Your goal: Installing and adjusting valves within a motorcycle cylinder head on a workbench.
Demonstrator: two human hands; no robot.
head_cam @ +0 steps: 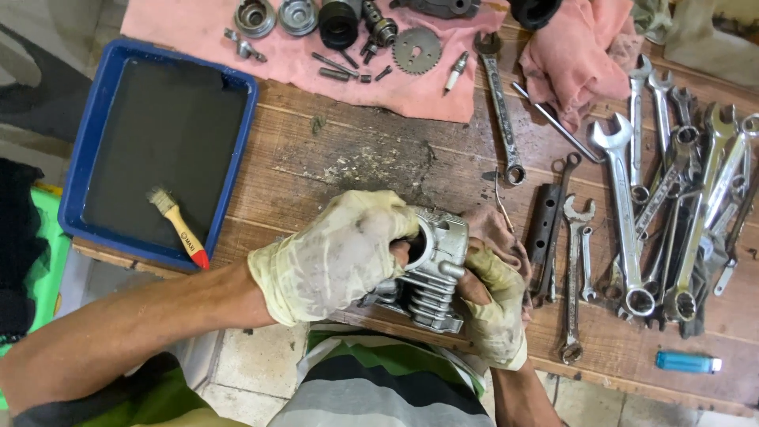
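A finned grey metal engine cylinder (431,273) is held at the near edge of the wooden workbench (356,158), just above the person's striped shirt. It is grasped by the left hand (332,257), gloved in soiled pale rubber, whose fingers are curled over the top rim and into the bore. The right hand (494,304), gloved likewise, is clamped around the cylinder's right side and base, and a pink rag (494,229) appears to be pinched between that hand and the metal, though the contact is partly hidden.

To the left, a blue tray (95,134) filled with dark liquid is seen, with a small paintbrush (178,225) resting in it, its red handle end lying on the tray's near rim. At the far edge, a pink cloth (411,87) is spread, on which small engine parts, a toothed sprocket (417,50) and a spark plug (456,71) are laid. On the right, many spanners (672,205) are scattered in a loose heap, and a blue lighter (686,362) lies near the bench corner.
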